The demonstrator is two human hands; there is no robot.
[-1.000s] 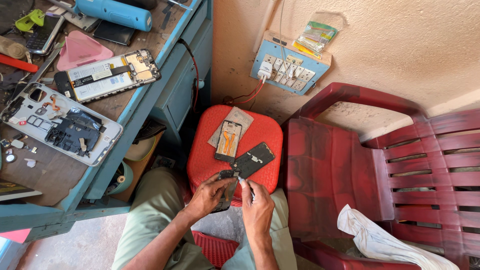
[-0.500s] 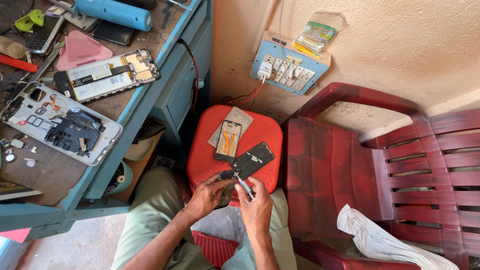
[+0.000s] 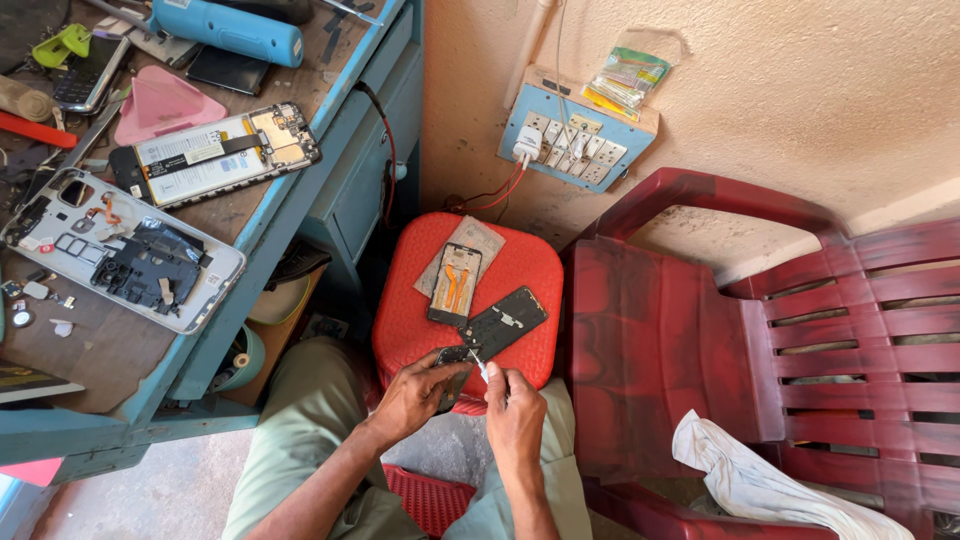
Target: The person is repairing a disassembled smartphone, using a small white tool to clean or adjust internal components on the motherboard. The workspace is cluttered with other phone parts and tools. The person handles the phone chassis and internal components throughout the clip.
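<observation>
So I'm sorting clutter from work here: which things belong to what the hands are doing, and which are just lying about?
In use:
left hand on small dark phone part
right hand holding thin tool
black phone panel
red stool

Lying about:
opened phones on blue bench
blue tool
pink pick
white cloth on red chair

Small dark phone part (image 3: pixel 452 362) and a thin pale tool (image 3: pixel 481 369), both over the front edge of the red stool (image 3: pixel 400 320)

The part's a flat, blackish piece, tilted and partly hidden by fingers, so its exact shape is hard to tell. The tool is a slim whitish sliver, angled, its tip touching the part's right edge, just below the black phone panel (image 3: pixel 505 322) lying flat on the stool.
</observation>
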